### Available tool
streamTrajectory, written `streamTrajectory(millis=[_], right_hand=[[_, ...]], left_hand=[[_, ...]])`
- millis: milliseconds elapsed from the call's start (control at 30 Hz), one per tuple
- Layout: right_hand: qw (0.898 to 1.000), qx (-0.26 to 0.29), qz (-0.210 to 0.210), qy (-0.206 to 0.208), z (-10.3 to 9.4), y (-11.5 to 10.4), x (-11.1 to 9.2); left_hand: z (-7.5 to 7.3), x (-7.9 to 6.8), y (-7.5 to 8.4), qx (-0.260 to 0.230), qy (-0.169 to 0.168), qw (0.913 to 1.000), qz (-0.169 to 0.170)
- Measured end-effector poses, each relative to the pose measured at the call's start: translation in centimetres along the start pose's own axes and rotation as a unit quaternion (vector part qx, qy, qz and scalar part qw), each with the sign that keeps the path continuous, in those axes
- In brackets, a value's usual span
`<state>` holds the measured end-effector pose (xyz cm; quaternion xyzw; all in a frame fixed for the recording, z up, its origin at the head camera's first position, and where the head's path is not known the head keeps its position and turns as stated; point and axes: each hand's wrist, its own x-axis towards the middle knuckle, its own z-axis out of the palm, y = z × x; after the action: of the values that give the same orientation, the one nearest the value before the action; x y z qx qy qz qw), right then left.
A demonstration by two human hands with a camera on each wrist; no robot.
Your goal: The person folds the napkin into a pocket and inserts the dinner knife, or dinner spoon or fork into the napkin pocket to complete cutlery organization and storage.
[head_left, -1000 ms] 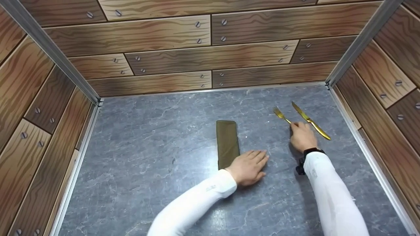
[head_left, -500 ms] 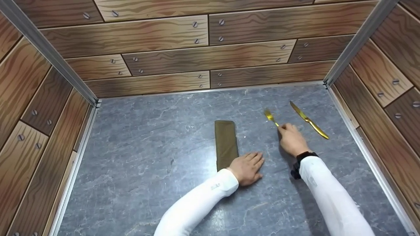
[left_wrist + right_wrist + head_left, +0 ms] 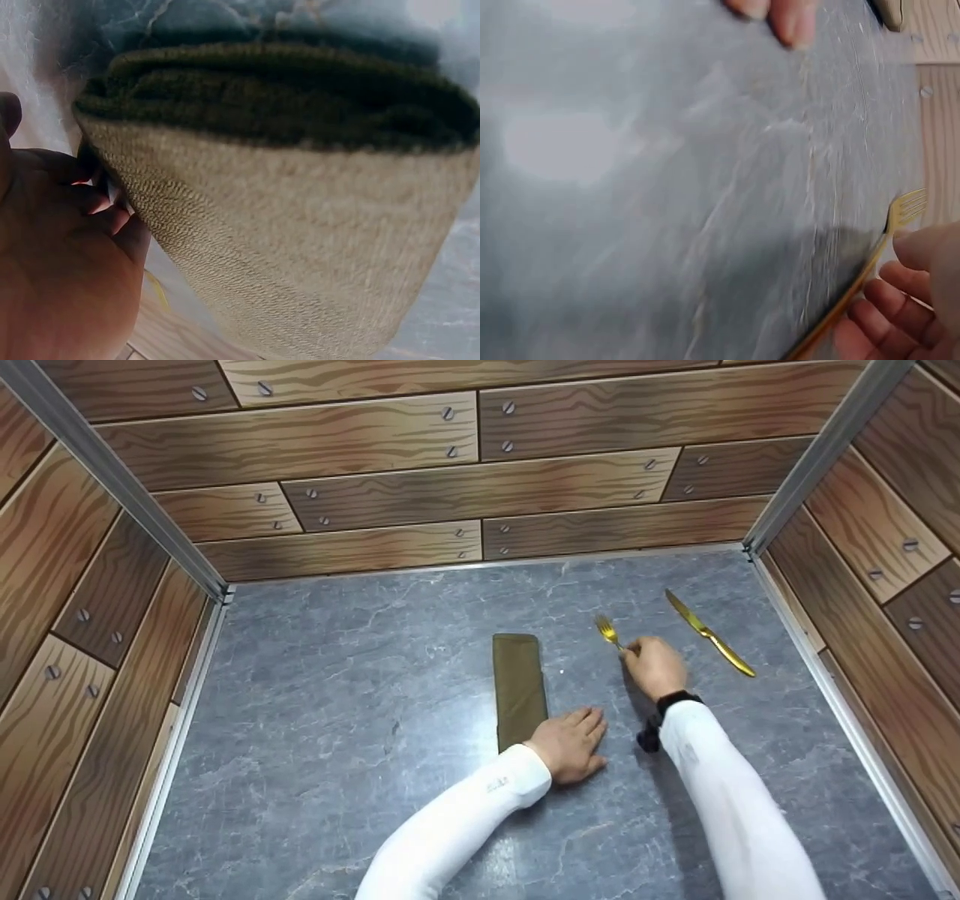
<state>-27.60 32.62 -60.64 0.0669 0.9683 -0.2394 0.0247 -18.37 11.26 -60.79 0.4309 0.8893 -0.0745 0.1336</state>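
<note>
A gold fork is pinched by its handle between the thumb and fingers of my right hand, tines pointing to the far side. In the right wrist view the fork runs low along the grey surface, its handle passing under the fingers. My left hand lies with fingers extended beside a folded olive-brown cloth napkin, its wrist over the near end. The left wrist view shows the napkin's thick folded layers close up, with the fingers along one side.
A gold knife lies slanted to the right of the fork. Wood-patterned walls with metal edging enclose the grey marbled tabletop at the back and both sides. The right wrist wears a black band.
My right hand has slid the fork leftward, away from the knife and closer to the napkin. The left hand, napkin and knife stay about where they were.
</note>
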Motion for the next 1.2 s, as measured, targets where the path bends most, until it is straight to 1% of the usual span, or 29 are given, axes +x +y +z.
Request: streamTrajectory(millis=[133,233,333,433,500,533,567,600,633,667,700,733,800,833,867,900,933,967,1033,1067,1100,1133,1167,1200], right_hand=[[0.999,0.000,0.041,-0.013,0.2,-1.0,0.8],[0.998,-0.005,0.049,-0.035,0.3,-1.8,1.1],[0.997,-0.012,0.036,-0.069,0.2,-2.7,1.1],[0.995,-0.004,0.016,-0.103,0.2,-3.4,0.7],[0.994,0.012,0.001,-0.111,0.3,-3.8,0.5],[0.994,0.028,-0.003,-0.110,0.3,-3.9,0.3],[0.993,0.053,-0.002,-0.109,0.3,-4.1,0.2],[0.991,0.078,-0.003,-0.106,0.3,-4.4,0.1],[0.989,0.104,-0.007,-0.101,0.2,-4.6,-0.1],[0.987,0.129,-0.010,-0.094,0.1,-4.8,-0.1],[0.984,0.154,-0.013,-0.089,-0.1,-5.1,-0.3],[0.979,0.183,-0.014,-0.088,-0.3,-5.5,-0.4],[0.966,0.242,-0.009,-0.096,-0.8,-6.3,-0.5],[0.957,0.273,-0.002,-0.100,-1.0,-6.7,-0.7],[0.946,0.305,0.007,-0.106,-1.2,-7.1,-0.8],[0.934,0.338,0.019,-0.114,-1.3,-7.5,-0.9],[0.919,0.373,0.032,-0.122,-1.4,-7.9,-1.0],[0.904,0.406,0.043,-0.128,-1.4,-8.3,-1.1],[0.878,0.454,0.060,-0.138,-1.3,-8.9,-1.3],[0.867,0.473,0.064,-0.143,-1.3,-9.2,-1.3],[0.856,0.490,0.068,-0.150,-1.2,-9.5,-1.4],[0.847,0.504,0.071,-0.157,-1.2,-9.8,-1.5],[0.838,0.515,0.075,-0.162,-1.1,-10.0,-1.6],[0.832,0.523,0.077,-0.169,-1.1,-10.3,-1.6]], left_hand=[[0.1,0.1,-0.1,-0.010,-0.001,0.9999,0.001],[0.2,0.2,-0.3,-0.020,0.008,0.9998,-0.002],[0.2,0.4,-0.4,-0.043,0.008,0.9990,-0.003],[0.1,0.5,-0.7,-0.093,0.005,0.9957,-0.001],[-0.1,0.6,-1.0,-0.142,0.013,0.9898,-0.004],[-0.2,0.7,-1.2,-0.169,0.025,0.9853,-0.007],[-0.4,0.6,-1.3,-0.200,0.037,0.9790,-0.014],[-0.4,0.6,-1.5,-0.233,0.054,0.9707,-0.023],[-0.5,0.6,-1.6,-0.268,0.072,0.9599,-0.036],[-0.6,0.6,-1.8,-0.309,0.093,0.9452,-0.050],[-0.7,0.5,-1.9,-0.351,0.113,0.9271,-0.066],[-0.7,0.4,-2.1,-0.395,0.133,0.9054,-0.083],[-0.8,0.2,-2.4,-0.476,0.170,0.8543,-0.121],[-0.8,0.2,-2.5,-0.525,0.183,0.8204,-0.135],[-0.8,0.1,-2.6,-0.574,0.194,0.7819,-0.144],[-0.8,-0.1,-2.7,-0.618,0.203,0.7442,-0.153],[-0.8,-0.2,-2.7,-0.656,0.209,0.7080,-0.158],[-0.8,-0.3,-2.7,-0.688,0.215,0.6748,-0.160],[-0.9,-0.7,-2.8,-0.743,0.218,0.6130,-0.155],[-0.9,-0.9,-2.9,-0.759,0.220,0.5945,-0.150],[-0.9,-1.2,-3.0,-0.767,0.223,0.5833,-0.147],[-0.8,-1.5,-3.2,-0.771,0.228,0.5780,-0.142],[-0.8,-1.8,-3.3,-0.769,0.234,0.5783,-0.140],[-0.7,-2.2,-3.5,-0.762,0.242,0.5849,-0.138]])
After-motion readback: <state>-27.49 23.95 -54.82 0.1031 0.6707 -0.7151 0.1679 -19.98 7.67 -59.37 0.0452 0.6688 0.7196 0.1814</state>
